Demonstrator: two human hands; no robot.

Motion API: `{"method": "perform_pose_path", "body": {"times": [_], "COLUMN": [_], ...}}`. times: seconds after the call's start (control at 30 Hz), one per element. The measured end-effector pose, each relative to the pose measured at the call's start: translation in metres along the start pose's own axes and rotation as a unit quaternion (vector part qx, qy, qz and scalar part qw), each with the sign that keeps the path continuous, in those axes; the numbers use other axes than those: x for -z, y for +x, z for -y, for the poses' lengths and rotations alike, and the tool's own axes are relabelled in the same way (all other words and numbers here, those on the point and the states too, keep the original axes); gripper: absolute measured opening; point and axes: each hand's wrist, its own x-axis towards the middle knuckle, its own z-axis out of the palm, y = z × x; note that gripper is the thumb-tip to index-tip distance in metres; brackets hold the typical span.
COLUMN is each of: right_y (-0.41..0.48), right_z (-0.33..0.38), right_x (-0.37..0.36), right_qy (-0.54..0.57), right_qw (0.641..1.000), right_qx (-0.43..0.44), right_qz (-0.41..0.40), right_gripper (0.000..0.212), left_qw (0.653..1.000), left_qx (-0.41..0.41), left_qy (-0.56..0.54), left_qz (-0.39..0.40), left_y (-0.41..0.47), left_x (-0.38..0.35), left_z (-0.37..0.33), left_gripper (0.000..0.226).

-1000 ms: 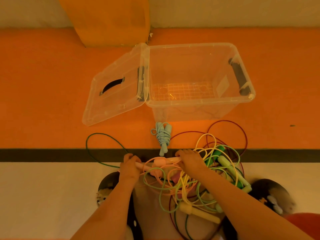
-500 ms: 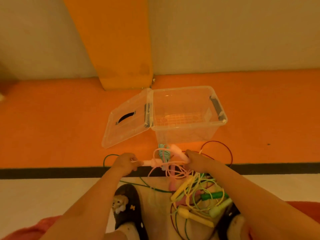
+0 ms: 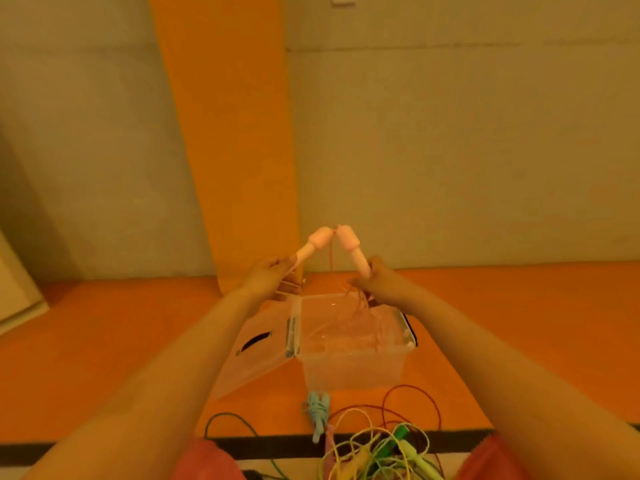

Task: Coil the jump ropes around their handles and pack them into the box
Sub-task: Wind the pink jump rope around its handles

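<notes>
My left hand (image 3: 265,280) grips left pink handle (image 3: 313,244), right hand (image 3: 379,284) grips right pink handle (image 3: 351,249); tips meet high, inverted V; rope (image 3: 331,259) hangs between, above box (image 3: 353,374).

We see the pink jump rope (image 3: 349,244) raised mid-frame, handle tips touching; open clear box (image 3: 349,372) below; other ropes (image 3: 401,434) tangled bottom centre.

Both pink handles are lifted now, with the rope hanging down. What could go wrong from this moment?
1. The pink rope hangs loose below the left hand and right hand; its lower end may be caught in the tangled pile and drag other ropes up.
2. The hanging strands cross the open box in this view and could snag its rim.
</notes>
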Motion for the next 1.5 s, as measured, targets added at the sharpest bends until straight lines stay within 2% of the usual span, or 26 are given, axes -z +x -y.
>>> {"method": "perform_pose_path", "body": {"times": [0.13,0.2,0.27,0.37,0.53,0.67,0.8,0.83,0.9,0.97,1.03,1.13,1.3,1.43,1.5], "right_y": [-0.019,-0.026,-0.029,-0.034,-0.029,-0.028,-0.021,-0.018,-0.012,-0.007,0.0,0.01,0.018,0.025,0.024], "right_z": [0.027,0.032,0.035,0.035,0.035,0.03,0.027,0.026,0.021,0.013,0.002,-0.021,-0.041,-0.037,-0.036], "right_x": [0.021,0.031,0.043,0.058,0.064,0.054,0.04,0.037,0.026,0.01,-0.005,-0.022,-0.031,-0.019,-0.015], "right_qy": [0.015,0.023,0.065,0.118,0.164,0.116,0.164,0.171,0.173,0.226,0.267,0.249,0.238,0.235,0.203], "right_qw": [0.999,0.995,0.987,0.985,0.972,0.985,0.97,0.969,0.971,0.963,0.955,0.961,0.967,0.971,0.978], "right_qx": [0.035,0.052,0.061,0.047,0.07,0.087,0.133,0.141,0.146,0.14,0.13,0.115,0.086,0.037,0.025], "right_qz": [-0.02,-0.078,-0.133,-0.119,-0.155,-0.098,-0.121,-0.112,-0.072,-0.035,-0.019,-0.019,0.002,-0.025,-0.049], "right_gripper": [0.022,0.018,0.024,0.027,0.025,0.023,0.015,0.015,0.032,0.043,0.04,0.026,0.022,0.041,0.037], "left_qw": [0.997,0.988,0.967,0.973,0.965,0.94,0.905,0.907,0.929,0.945,0.949,0.936,0.935,0.931,0.941], "left_qx": [-0.027,-0.01,0.0,-0.007,-0.026,-0.02,-0.037,-0.052,-0.086,-0.106,-0.094,-0.051,-0.027,-0.032,-0.036], "left_qy": [-0.076,-0.149,-0.248,-0.227,-0.259,-0.339,-0.415,-0.406,-0.337,-0.274,-0.257,-0.295,-0.289,-0.284,-0.247], "left_qz": [0.004,-0.029,-0.056,-0.044,0.002,0.037,0.086,0.103,0.126,0.14,0.154,0.185,0.204,0.226,0.229], "left_y": [-0.02,-0.026,-0.029,-0.03,-0.029,-0.025,-0.02,-0.019,-0.019,-0.016,-0.014,-0.009,-0.001,0.006,0.007], "left_x": [-0.015,-0.02,-0.021,-0.024,-0.037,-0.048,-0.049,-0.048,-0.053,-0.063,-0.073,-0.083,-0.092,-0.087,-0.088], "left_z": [-0.04,-0.047,-0.051,-0.054,-0.06,-0.049,-0.047,-0.046,-0.042,-0.029,-0.014,0.009,0.03,0.027,0.029], "left_gripper": [0.025,0.027,0.032,0.038,0.03,0.02,0.012,0.013,0.024,0.025,0.022,0.022,0.029,0.037,0.035]}}
